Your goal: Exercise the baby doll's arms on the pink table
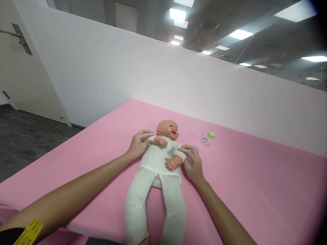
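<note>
A baby doll point(159, 160) in a white top and white trousers lies on its back on the pink-covered table point(230, 170), head toward the wall. My left hand point(140, 143) rests at the doll's shoulder and sleeve on the left side, fingers extended, thumb partly hidden. On the other side, my right hand point(192, 161) touches the short sleeve and upper arm of the doll, its fingers stretched over the cloth. Both of the doll's arms are bent over its front.
A small clear bottle with a green cap point(208, 139) lies beyond my right hand. Behind the table stands a white wall point(178, 78). A door point(28, 64) with a metal handle is at the left, over a dark floor point(22, 136).
</note>
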Demonstrator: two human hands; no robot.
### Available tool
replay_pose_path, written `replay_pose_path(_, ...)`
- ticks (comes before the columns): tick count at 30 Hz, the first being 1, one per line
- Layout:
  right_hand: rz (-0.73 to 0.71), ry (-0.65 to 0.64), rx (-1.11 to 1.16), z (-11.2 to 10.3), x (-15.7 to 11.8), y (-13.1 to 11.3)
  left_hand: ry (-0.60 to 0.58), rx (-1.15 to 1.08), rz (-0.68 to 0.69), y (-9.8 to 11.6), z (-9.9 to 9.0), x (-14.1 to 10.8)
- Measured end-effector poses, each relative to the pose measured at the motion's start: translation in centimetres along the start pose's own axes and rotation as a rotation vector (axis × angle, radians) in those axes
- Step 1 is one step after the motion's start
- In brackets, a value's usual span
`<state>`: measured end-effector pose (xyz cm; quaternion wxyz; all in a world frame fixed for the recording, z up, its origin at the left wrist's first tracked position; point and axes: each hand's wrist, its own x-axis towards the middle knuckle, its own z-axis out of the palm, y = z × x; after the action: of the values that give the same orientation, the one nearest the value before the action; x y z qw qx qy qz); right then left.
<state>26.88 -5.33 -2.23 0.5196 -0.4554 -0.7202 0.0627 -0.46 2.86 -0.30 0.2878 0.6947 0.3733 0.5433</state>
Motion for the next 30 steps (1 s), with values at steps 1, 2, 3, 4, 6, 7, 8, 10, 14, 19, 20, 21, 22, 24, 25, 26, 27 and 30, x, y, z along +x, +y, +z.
replay_pose_path(1, -0.018, -0.01, -0.02, 0.0, 0.0, 0.0, -0.034, 0.001, 0.022, 0.0, 0.1, 0.0)
replay_pose_path(2, -0.019, -0.011, -0.026, 0.0, 0.0, 0.0, -0.05, -0.002, 0.03, 0.0, 0.1, 0.0)
replay_pose_path(3, -0.017, -0.013, -0.025, 0.0, 0.0, -0.1, -0.051, -0.006, 0.027, 0.1, 0.1, -0.1)
replay_pose_path(4, -0.021, -0.021, -0.022, 0.0, 0.1, -0.2, -0.044, -0.005, 0.018, 0.0, 0.1, -0.1)
replay_pose_path(6, -0.061, -0.051, -0.019, -0.1, 0.2, -0.6, -0.033, 0.008, -0.001, 0.0, 0.1, -0.1)
replay_pose_path(7, -0.089, -0.069, -0.02, -0.2, 0.3, -0.8, -0.031, 0.02, -0.007, 0.0, 0.1, -0.1)
replay_pose_path(8, -0.114, -0.085, -0.022, -0.2, 0.4, -1.0, -0.033, 0.03, -0.008, 0.0, 0.1, -0.1)
replay_pose_path(10, -0.134, -0.1, -0.019, -0.2, 0.4, -1.3, -0.041, 0.047, -0.003, 0.0, 0.1, -0.1)
replay_pose_path(14, 0.081, -0.032, 0.083, -0.1, 0.3, -1.2, -0.065, 0.099, 0.05, 0.2, 0.1, -0.2)
replay_pose_path(19, 0.444, 0.238, 0.296, 0.2, 0.4, -0.3, -0.026, 0.167, 0.044, 1.1, 0.0, -0.3)
replay_pose_path(20, 0.475, 0.284, 0.325, 0.2, 0.5, -0.1, -0.012, 0.151, 0.016, 1.3, 0.0, -0.3)
replay_pose_path(21, 0.499, 0.318, 0.351, 0.1, 0.6, 0.1, 0.0, 0.128, -0.014, 1.5, 0.0, -0.4)
replay_pose_path(22, 0.515, 0.342, 0.375, 0.1, 0.6, 0.3, 0.008, 0.103, -0.04, 1.6, 0.0, -0.4)
replay_pose_path(24, 0.527, 0.362, 0.408, 0.1, 0.7, 0.6, 0.022, 0.069, -0.074, 1.7, -0.1, -0.4)
replay_pose_path(25, 0.525, 0.363, 0.415, 0.1, 0.7, 0.8, 0.031, 0.066, -0.081, 1.7, -0.1, -0.4)
replay_pose_path(26, 0.518, 0.363, 0.417, 0.1, 0.7, 0.8, 0.04, 0.068, -0.085, 1.7, -0.1, -0.4)
replay_pose_path(27, 0.506, 0.363, 0.411, 0.1, 0.7, 0.9, 0.046, 0.071, -0.088, 1.6, -0.1, -0.4)
replay_pose_path(30, 0.439, 0.358, 0.371, 0.1, 0.7, 0.9, 0.057, 0.055, -0.084, 1.4, -0.2, -0.3)
